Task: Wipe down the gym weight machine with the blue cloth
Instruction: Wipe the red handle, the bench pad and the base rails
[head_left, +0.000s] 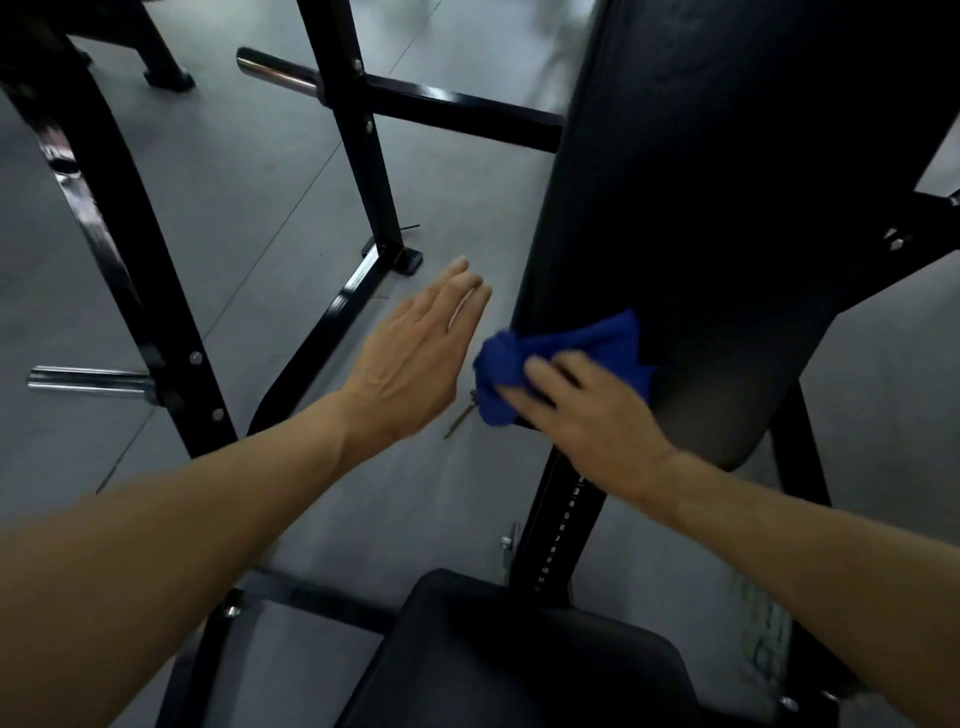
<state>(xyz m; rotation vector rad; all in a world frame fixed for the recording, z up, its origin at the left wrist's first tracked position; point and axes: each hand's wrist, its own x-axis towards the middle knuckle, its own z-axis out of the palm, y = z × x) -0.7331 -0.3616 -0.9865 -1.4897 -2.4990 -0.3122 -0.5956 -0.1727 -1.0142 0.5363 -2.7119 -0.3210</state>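
The head view looks down on a black padded back rest (727, 182) of the gym weight machine, its long axis running from the lower middle up and away toward the top right. The right hand (597, 410) presses a bunched blue cloth (561, 358) against the pad's near left edge; the fingers lie spread over the cloth, grasping it against the vinyl, and part of the cloth hangs off the edge toward the left. The left hand (415, 353) is released, flat with fingers together and pointing up and right, just beside the cloth and apart from the pad, above the floor. Below the pad a black post with a printed number scale (563, 530) leads down to a black seat pad (519, 649) at the bottom edge. To the left stand black steel frame uprights (363, 130) with chrome pegs (275, 70). The floor (260, 208) is smooth grey, with faint seams.
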